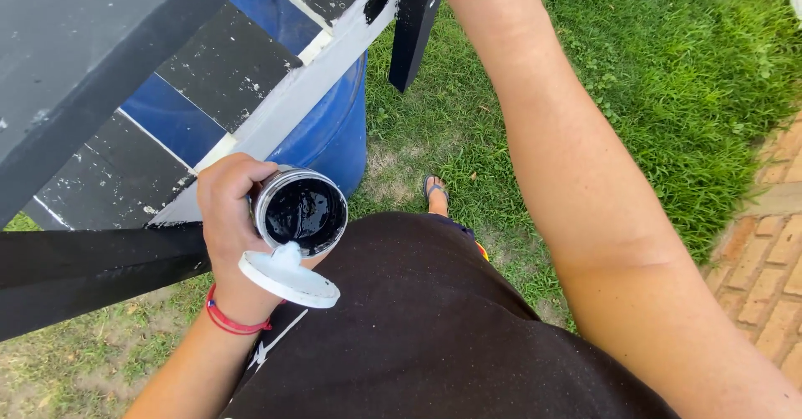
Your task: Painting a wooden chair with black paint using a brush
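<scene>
My left hand [227, 218] grips a small round tin of black paint [302, 212], tilted so its glossy black inside faces me. The tin's white lid [288, 279] is pinched under the same hand, just below the tin. A red cord is tied around that wrist. My right forearm [576, 177] reaches up and away past the top edge of the view, so the right hand itself is out of sight. A wooden frame with black-painted slats [225, 64] and a pale unpainted rail [309, 76] stands right in front of the tin.
A blue plastic barrel [334, 139] sits under the wooden frame. Green grass [685, 76] covers the ground ahead, and a brick path [773, 252] runs along the right. My foot in a sandal [434, 192] shows below, above my black shirt [434, 327].
</scene>
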